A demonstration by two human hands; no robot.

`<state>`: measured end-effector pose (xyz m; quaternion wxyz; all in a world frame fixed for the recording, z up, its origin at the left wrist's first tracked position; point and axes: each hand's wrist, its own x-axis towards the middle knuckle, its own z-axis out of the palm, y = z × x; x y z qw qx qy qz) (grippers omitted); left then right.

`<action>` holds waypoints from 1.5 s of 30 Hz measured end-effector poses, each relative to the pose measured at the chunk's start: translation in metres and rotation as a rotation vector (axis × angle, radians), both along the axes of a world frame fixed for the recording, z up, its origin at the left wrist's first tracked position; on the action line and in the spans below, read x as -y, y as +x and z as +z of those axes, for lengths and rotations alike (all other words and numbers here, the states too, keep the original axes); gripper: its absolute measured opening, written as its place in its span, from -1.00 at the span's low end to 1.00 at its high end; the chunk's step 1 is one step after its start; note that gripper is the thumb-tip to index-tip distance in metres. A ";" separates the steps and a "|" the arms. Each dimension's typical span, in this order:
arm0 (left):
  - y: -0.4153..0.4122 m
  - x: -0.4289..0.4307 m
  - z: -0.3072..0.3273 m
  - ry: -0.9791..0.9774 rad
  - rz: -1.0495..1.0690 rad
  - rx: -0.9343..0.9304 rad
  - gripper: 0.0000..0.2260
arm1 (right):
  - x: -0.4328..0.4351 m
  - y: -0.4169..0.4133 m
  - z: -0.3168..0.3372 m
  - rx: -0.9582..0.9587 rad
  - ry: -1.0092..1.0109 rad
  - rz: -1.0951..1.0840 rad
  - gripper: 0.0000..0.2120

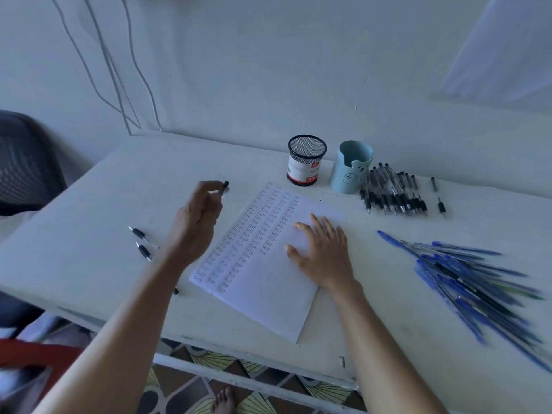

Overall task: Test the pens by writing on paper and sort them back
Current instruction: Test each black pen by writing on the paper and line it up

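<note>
1. Your tabletop (89,198) carries everything; its near edge sits closest to you.
2. Paper (263,297) lies at the middle, thin and likely to slide; your right grip (324,249) presses it flat, fingers spread.
3. Your left grip (195,225) pinches a black pen (224,186) above the tabletop, left of the paper.
4. That black pen looks light, stiff and slick: hold it low on the barrel.

Bare table (113,186) was seen at far left, while the right was crowded by a mesh cup (306,159), a blue cup (352,168), black pens (391,194) and blue pens (466,277)
</note>
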<state>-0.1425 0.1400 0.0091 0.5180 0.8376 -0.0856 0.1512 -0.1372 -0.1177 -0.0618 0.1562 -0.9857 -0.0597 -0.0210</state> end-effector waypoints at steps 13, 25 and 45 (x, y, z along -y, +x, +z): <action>0.018 0.057 0.010 -0.582 -0.319 -0.340 -0.61 | -0.001 0.001 -0.003 0.012 0.016 -0.004 -0.25; 0.040 0.069 -0.031 -0.678 -0.081 -0.402 -0.55 | 0.002 0.006 -0.002 -0.035 0.016 0.009 -0.29; 0.040 0.059 -0.049 0.087 0.059 -0.281 -0.80 | 0.001 0.008 -0.001 -0.027 0.065 -0.005 -0.41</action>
